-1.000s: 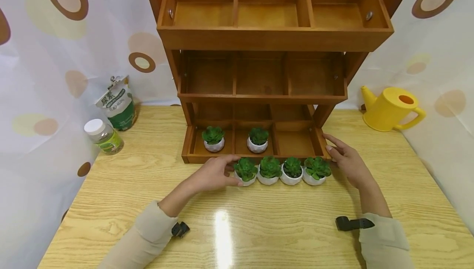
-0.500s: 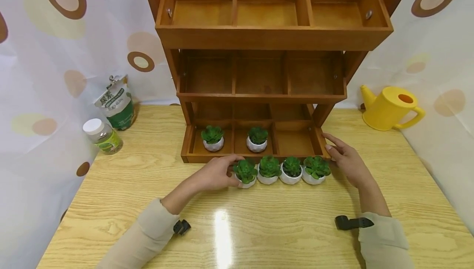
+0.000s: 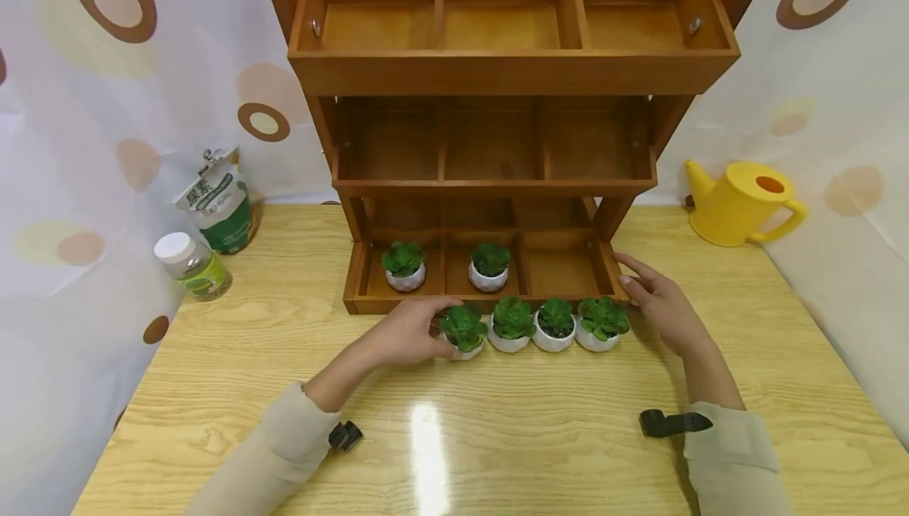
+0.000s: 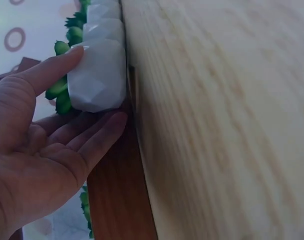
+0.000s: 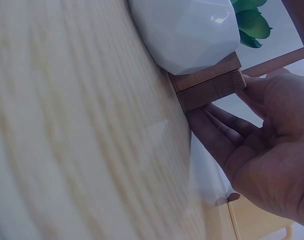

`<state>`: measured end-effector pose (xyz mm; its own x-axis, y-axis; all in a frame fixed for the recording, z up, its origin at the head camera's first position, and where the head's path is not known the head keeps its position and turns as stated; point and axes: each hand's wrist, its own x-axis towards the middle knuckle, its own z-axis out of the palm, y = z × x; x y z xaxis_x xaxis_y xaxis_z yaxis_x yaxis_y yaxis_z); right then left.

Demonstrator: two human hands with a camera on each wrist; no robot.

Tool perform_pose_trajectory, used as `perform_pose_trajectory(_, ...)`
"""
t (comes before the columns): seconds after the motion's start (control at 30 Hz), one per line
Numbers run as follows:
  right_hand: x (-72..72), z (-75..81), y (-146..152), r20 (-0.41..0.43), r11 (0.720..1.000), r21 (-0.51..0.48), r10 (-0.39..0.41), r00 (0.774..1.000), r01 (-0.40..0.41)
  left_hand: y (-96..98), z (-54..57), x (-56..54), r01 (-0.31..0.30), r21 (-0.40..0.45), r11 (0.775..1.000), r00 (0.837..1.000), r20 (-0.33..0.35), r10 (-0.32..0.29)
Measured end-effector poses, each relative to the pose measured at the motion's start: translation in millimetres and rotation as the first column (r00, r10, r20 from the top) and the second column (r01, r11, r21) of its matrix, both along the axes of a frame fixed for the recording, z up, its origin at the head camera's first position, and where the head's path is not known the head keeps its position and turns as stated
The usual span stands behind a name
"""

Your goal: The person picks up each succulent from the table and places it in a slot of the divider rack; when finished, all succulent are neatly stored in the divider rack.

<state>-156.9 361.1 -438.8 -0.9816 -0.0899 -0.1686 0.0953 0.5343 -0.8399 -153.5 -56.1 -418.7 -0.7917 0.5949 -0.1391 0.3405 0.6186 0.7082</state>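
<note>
My left hand (image 3: 412, 332) grips the leftmost potted succulent (image 3: 463, 330) of a front row, its thumb on the near side of the white faceted pot. In the left wrist view, the thumb lies on the pot (image 4: 98, 77) and the fingers reach along its side. Beside it stand more succulents (image 3: 511, 325), (image 3: 555, 325), (image 3: 601, 323) in like pots. At the right end of the wooden shelf's bottom tier (image 3: 616, 283), my right hand (image 3: 660, 303) holds the corner between thumb and fingers. The right wrist view has the hand (image 5: 271, 135) around the wooden end (image 5: 211, 90).
Two succulents, one on the left (image 3: 404, 267) and one in the middle (image 3: 489, 267), sit in bottom-tier compartments. The shelf's upper tier (image 3: 511, 74) overhangs the back. A yellow watering can (image 3: 742, 204) stands right; a white-capped jar (image 3: 193, 266) and a green-white pouch (image 3: 220, 204) stand left.
My left thumb and fingers have closed around the leftmost pot, which has shifted very slightly left of its neighbour. The head view has swung a little. My right hand stays on the shelf corner.
</note>
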Motion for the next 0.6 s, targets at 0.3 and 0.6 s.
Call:
perform_pose_trajectory(0.3, -0.6, 0.9, -0.4, 0.008, 1.0, 0.008, 0.0, 1.0, 0.0, -5.2, 23.8, 1.4, -0.065, 0.095, 0.993, 0.998, 0.006, 0.065)
perform_pose_trajectory(0.6, -2.3, -0.9, 0.7, 0.01, 1.0, 0.0, -0.003, 1.0, 0.003, 16.6, 43.4, -6.6, -0.097, 0.117, 0.988, 0.995, 0.013, 0.096)
